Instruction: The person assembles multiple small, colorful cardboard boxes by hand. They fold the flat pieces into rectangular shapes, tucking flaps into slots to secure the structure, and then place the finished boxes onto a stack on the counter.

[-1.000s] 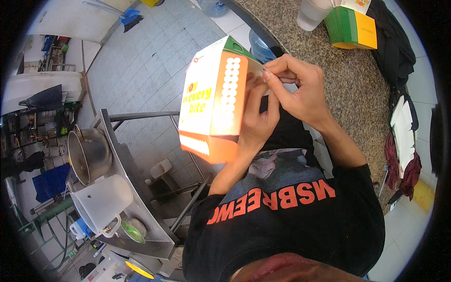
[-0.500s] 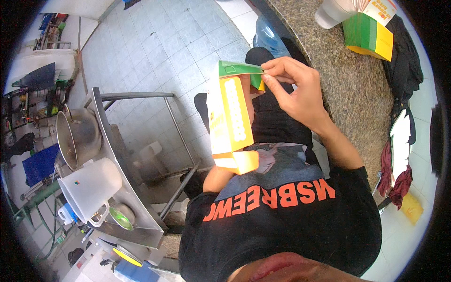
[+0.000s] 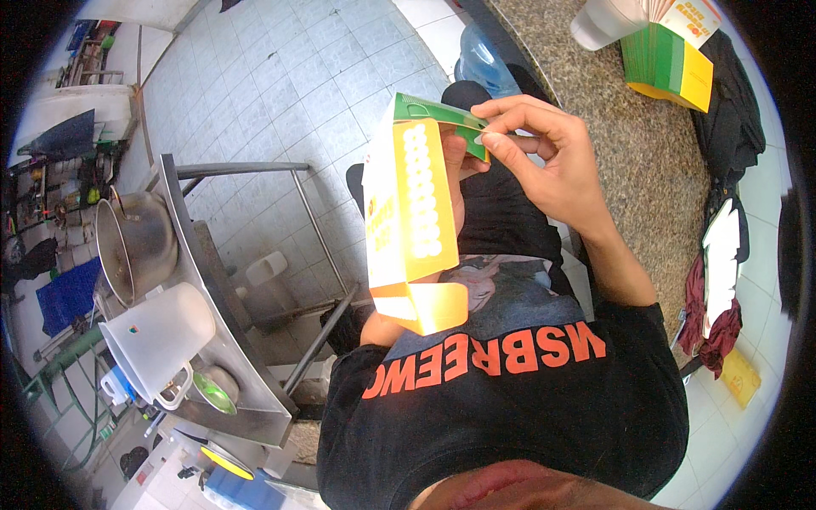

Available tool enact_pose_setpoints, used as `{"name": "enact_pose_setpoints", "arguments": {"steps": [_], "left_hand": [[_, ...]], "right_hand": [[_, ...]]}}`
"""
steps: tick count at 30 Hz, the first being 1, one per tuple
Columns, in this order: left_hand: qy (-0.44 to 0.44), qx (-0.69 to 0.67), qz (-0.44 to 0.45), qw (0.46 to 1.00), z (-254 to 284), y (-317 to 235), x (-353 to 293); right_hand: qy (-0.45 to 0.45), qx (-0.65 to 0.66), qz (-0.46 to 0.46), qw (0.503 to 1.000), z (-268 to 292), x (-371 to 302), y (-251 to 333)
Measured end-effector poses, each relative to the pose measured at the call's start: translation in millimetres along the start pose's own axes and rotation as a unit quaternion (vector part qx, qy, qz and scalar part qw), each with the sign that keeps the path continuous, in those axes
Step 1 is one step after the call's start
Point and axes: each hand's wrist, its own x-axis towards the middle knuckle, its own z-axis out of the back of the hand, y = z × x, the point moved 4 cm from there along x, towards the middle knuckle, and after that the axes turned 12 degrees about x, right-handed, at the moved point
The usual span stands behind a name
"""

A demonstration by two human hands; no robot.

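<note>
A yellow, white and green paperboard box (image 3: 432,200), partly folded, is held up over my lap. Its green end flap (image 3: 433,113) stands at the far end, and an orange-yellow flap (image 3: 433,308) juts out at the near end. My right hand (image 3: 548,157) pinches the green flap's right edge between thumb and fingertips. Behind the box, mostly hidden by it, my left hand (image 3: 456,166) grips it from below; some fingers show near the green flap.
On the right, a granite counter (image 3: 642,183) carries a stack of flat green-and-yellow cartons (image 3: 671,68) and a translucent cup (image 3: 605,21). To the left, a metal table (image 3: 246,374) bears a steel pot (image 3: 140,246) and a white plastic pitcher (image 3: 166,336). A blue water jug (image 3: 489,64) stands beyond my knees.
The box has tilted and shifted slightly left, its near flap coming closer to me. My right hand keeps its pinch on the green flap, moving slightly right.
</note>
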Motion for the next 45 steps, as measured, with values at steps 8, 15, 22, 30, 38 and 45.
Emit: {"name": "enact_pose_setpoints", "arguments": {"steps": [8,15,22,30,38,45], "left_hand": [[0.001,0.112,-0.077,0.991,-0.6,-20.9,-6.6],[0.015,0.131,-0.078,0.988,3.3,-16.3,-7.7],[-0.014,0.033,-0.117,0.992,-0.9,-20.2,-10.4],[-0.031,0.0,-0.141,0.99,-12.5,-22.1,-5.2],[-0.009,0.049,-0.113,0.992,-14.0,-20.7,-11.2],[0.014,0.034,-0.091,0.995,-19.2,-25.2,-15.7]], "right_hand": [[-0.012,-0.014,0.023,1.0,-2.5,-0.8,6.4],[-0.028,-0.033,0.056,0.998,-3.7,-1.8,6.3],[0.009,-0.078,0.117,0.99,-4.8,-1.8,9.0],[0.001,-0.088,0.112,0.99,0.9,1.5,12.6],[0.023,-0.152,0.11,0.982,7.4,4.0,25.6],[0.021,-0.159,0.088,0.983,11.0,3.7,26.7]]}}
